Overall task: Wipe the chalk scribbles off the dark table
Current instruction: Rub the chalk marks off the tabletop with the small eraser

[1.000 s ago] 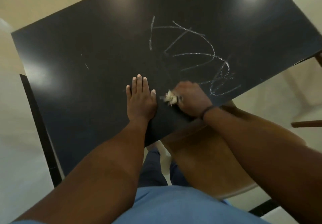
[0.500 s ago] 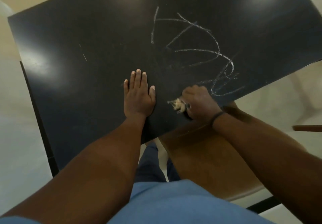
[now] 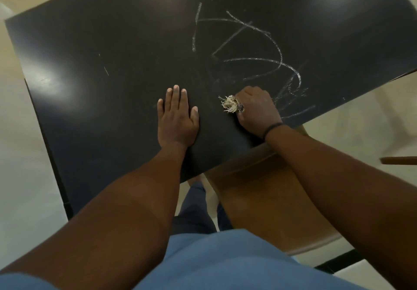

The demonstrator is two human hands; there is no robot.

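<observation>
White chalk scribbles (image 3: 255, 48) loop across the right half of the dark table (image 3: 112, 41). My right hand (image 3: 257, 109) grips a small frayed cloth (image 3: 231, 104), whose pale threads stick out to the left of my fist, and presses it on the table at the scribbles' lower left. Flat on the table to the left of it lies my left hand (image 3: 177, 118), fingers straight and together. Fainter smeared chalk (image 3: 291, 95) lies just right of my right hand.
A brown wooden chair seat (image 3: 266, 199) sits under the table's near right edge, below my right forearm. Two short chalk marks (image 3: 106, 70) show on the table's left half. Pale floor surrounds the table.
My right hand with the cloth slid toward the table's near edge, then back up onto the chalk. The lines near it look fainter. My left hand stayed flat in place.
</observation>
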